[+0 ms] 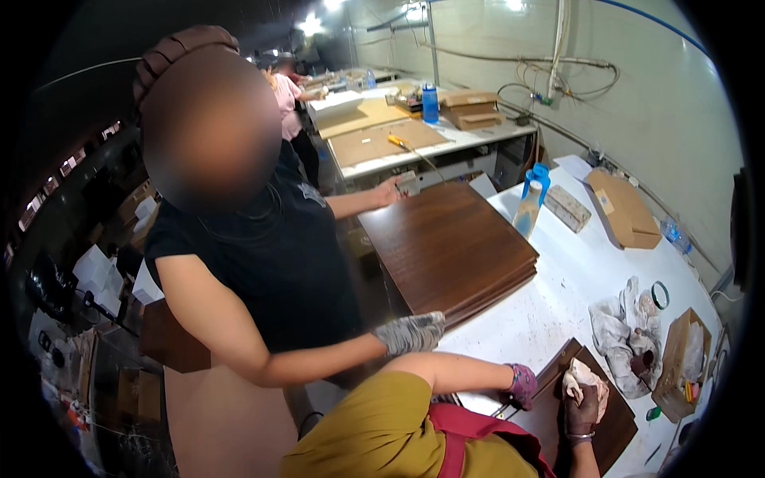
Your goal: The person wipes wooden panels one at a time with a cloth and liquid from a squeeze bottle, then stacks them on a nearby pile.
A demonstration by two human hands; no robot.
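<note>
My right hand (582, 413), in a dark glove, is closed on a crumpled pale cloth (588, 379) and presses it on a dark brown wooden panel (612, 434). At the panel's left edge, my left hand (522, 387) in a purple patterned glove has its fingers curled against it. A second panel edge shows under the first. Across the table corner, a co-worker's grey-gloved hand (410, 332) touches a stack of dark brown panels (454, 247). That person's other hand (389, 191) is by the stack's far side.
On the white table (558, 311) lie a whitish rag (613, 334), a roll of tape (660, 295) and a cardboard box (684, 366) of small items. A spray bottle (528, 209), a grey block (567, 209) and flattened cardboard (625, 209) sit farther back. Another worktable (470, 146) stands beyond.
</note>
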